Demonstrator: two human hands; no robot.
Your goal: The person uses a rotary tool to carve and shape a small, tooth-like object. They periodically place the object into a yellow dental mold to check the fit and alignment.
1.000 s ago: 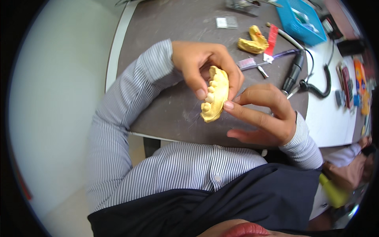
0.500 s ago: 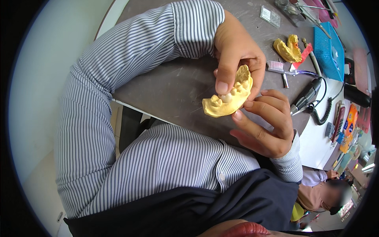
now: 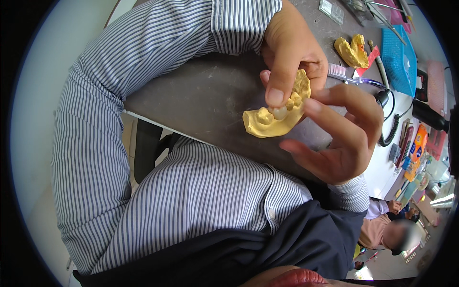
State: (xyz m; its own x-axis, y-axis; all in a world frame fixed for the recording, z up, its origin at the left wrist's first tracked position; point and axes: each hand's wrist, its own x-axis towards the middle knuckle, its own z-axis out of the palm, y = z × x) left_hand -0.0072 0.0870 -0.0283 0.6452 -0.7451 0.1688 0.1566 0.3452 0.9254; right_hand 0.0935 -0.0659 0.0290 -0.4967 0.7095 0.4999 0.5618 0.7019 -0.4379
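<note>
A yellow dental cast (image 3: 267, 125) with a row of teeth is held above the grey table in my left hand (image 3: 294, 52). My left thumb presses on the teeth from above, while the other fingers pass behind the cast and are partly hidden. Beside the thumb tip, one whitish tooth crown (image 3: 279, 113) stands out from the yellow ones. My right hand (image 3: 351, 131) is at the cast's right side, its thumb and fingers apart and bent, holding nothing. One fingertip comes close to the cast's edge; whether it touches I cannot tell.
Another yellow cast (image 3: 353, 50) lies on the table (image 3: 191, 98) beside a toothbrush (image 3: 358, 80) and a red strip (image 3: 367, 63). Further right are a blue basket (image 3: 399, 62), a coiled black cable (image 3: 391, 130) and an orange packet (image 3: 418, 141). Another person (image 3: 382, 232) sits at lower right.
My right hand has moved up and right, its thumb and fingers spreading away from the cast's lower edge. My left hand still grips the cast, and the whole view has shifted slightly.
</note>
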